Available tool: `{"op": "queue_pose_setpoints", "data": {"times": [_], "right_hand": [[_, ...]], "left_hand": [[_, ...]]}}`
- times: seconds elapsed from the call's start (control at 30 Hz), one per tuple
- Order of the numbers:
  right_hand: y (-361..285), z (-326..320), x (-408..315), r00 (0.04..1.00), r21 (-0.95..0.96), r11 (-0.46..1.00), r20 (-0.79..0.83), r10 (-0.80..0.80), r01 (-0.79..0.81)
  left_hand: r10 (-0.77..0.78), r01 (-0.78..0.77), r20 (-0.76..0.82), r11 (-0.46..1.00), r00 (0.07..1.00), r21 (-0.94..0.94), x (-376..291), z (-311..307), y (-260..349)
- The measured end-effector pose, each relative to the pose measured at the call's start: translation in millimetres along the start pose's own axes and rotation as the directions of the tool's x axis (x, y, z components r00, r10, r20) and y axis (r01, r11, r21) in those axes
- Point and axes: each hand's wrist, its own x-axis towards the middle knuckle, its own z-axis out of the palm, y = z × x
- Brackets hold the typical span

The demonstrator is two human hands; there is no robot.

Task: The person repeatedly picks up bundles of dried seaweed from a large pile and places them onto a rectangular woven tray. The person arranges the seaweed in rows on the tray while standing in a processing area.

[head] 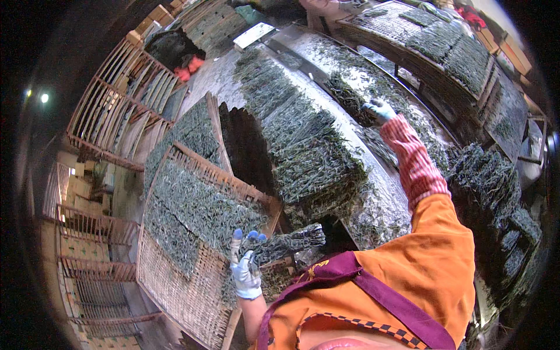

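Observation:
My left hand (247, 270), in a pale glove with blue fingertips, grips a bundle of dark leafy strands (291, 242). It is above the near edge of a woven bamboo tray (192, 286), part of which is covered by a flat layer of the same strands (197, 205). My right hand (379, 110), also gloved, reaches out over the long worktable. Its fingers touch a dark loose bunch (348, 92); whether they close on it is hidden. Between my hands lies a long row of stacked leafy bundles (306, 144) on the pale tabletop (383, 183).
Slatted wooden racks (120, 105) stand at the left. A second leaf-covered tray (188, 131) lies under the near one. Beyond the worktable is another table with leaf mats (446, 48). A strand heap (483, 179) lies at the right. Part of another person (326, 8) shows at the top.

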Motion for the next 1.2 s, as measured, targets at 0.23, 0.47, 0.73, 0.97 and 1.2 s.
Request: {"op": "queue_pose_setpoints", "data": {"times": [0.23,0.47,0.73,0.97,1.2], "right_hand": [[-44.4,90.0,-156.7,0.302,0.285,0.867,0.854,-0.423,0.408],[-13.5,160.2,-253.8,0.147,-0.117,0.961,0.986,0.082,0.249],[-13.4,128.0,-224.8,0.379,0.178,0.981,0.915,-0.137,-0.074],[-26.8,83.5,-181.1,0.76,0.301,0.952,0.631,-0.158,-0.052],[-14.6,17.2,-109.5,0.95,0.412,0.908,0.243,-0.194,0.08]], "left_hand": [[-0.051,0.039,0.221,0.998,0.974,0.056,15.2,20.7,-7.3],[-0.059,-0.017,0.265,0.962,0.962,0.273,13.8,-6.2,-34.5],[0.335,0.312,-0.192,-0.355,0.923,0.881,-51.2,-172.5,-1.9],[0.181,0.306,-0.261,-0.292,0.948,0.906,-68.5,-189.9,-0.7],[0.042,0.225,-0.221,-0.252,0.974,0.941,-66.3,-200.0,17.7]]}}
